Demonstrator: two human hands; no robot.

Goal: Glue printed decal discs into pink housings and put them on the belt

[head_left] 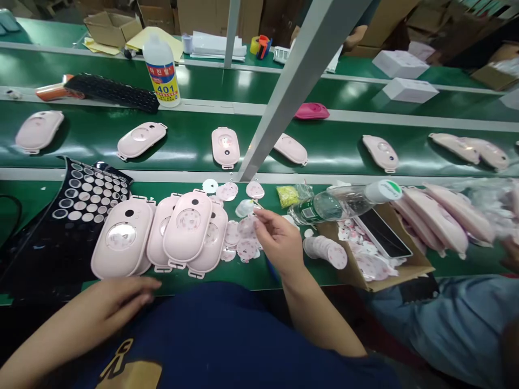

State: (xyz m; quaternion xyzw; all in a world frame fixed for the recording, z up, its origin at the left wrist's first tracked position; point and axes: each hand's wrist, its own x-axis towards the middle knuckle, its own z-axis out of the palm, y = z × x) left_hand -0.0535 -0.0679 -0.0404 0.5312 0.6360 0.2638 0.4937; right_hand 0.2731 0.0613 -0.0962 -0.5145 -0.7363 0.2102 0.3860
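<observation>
My right hand point(278, 237) hovers over a scatter of round pink discs point(243, 237) on the green bench, its fingers pinched together on something I cannot make out. My left hand point(121, 300) rests low at the bench's near edge, fingers stretched flat and holding nothing, just below a pink oval housing point(121, 237). Beside that housing lie overlapping pink housings point(190, 229). A black tray of round inserts point(87, 197) sits to the left.
A cardboard box point(389, 270) of discs holds a phone point(383, 232), with a plastic bottle point(340, 202) lying across it. Stacked pink shells point(438, 216) lie right. Pink housings point(141, 139) ride the conveyor. A glue bottle point(162, 70) stands behind. Another person's blue sleeve point(454, 319) is at right.
</observation>
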